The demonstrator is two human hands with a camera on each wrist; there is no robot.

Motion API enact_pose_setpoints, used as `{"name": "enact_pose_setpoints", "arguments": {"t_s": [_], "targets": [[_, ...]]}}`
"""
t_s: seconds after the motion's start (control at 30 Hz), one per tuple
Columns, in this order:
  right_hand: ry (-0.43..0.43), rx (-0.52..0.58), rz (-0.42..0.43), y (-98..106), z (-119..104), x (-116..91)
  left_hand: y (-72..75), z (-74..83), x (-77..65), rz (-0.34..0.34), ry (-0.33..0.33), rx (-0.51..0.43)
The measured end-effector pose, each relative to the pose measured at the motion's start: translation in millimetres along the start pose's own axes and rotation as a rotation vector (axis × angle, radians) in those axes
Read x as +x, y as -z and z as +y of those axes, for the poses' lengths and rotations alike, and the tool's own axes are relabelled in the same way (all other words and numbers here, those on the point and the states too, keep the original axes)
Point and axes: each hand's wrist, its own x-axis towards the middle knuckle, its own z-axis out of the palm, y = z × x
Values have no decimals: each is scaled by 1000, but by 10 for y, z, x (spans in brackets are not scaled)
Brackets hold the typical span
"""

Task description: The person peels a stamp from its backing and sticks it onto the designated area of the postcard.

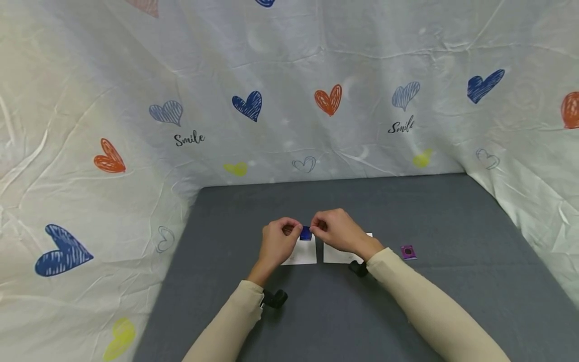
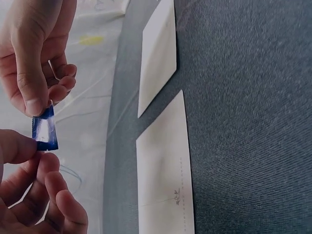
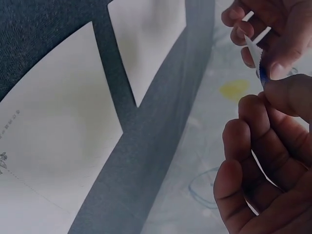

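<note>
**Left hand and right hand pinch one small blue packet above the tabletop**

In the head view, the blue packet is held between the two hands, nearer the tabletop's far edge than the bottom of the view. The fingers of each hand are closed in a pinch, one hand at either side of it. Behind and below lie a left sheet and a right sheet, white and flat, with a narrow gap between them. A square purple packet lies apart, between the right sheet and the tabletop's right edge. By my judgement the work is at an early point: the blue packet is in hand, the purple one untouched. The tabletop is matte grey; the wrinkled cloth beyond its far edge is printed with hearts.

In the left wrist view, the packet is glossy and roughly rectangular, with a bright sheen and a toothed edge. No tear plainly shows, so opening it, if that is the aim, seems left to do. The left sheet bears a small line drawing and a row of marks.

In the right wrist view, the packet appears nearly edge-on, thin, with a pale face; its contents cannot be told. The right hand's other fingers curl loosely, free of it. The tabletop shows a fine woven grain.
</note>
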Motion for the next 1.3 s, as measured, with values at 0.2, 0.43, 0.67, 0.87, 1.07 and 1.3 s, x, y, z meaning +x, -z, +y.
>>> {"name": "enact_pose_setpoints", "arguments": {"t_s": [0.2, 0.43, 0.67, 0.87, 1.07, 1.3], "targets": [[-17, 0, -15, -44, 55, 51, -51, -51, 62, -14, 14, 27], [-64, 7, -42, -135, 151, 93, -123, -210, 99, -5, -61, 52], [-110, 20, -62, -241, 218, 117, -161, -191, 109, -27, 10, 138], [-139, 3, -70, -330, 270, 128, -340, -548, 245, -30, 32, 143], [-165, 3, -78, -394, 317, 148, -379, -615, 252, -23, 2, 105], [-195, 18, -88, -448, 359, 142, -546, -910, 371, -48, 51, 205]]}}
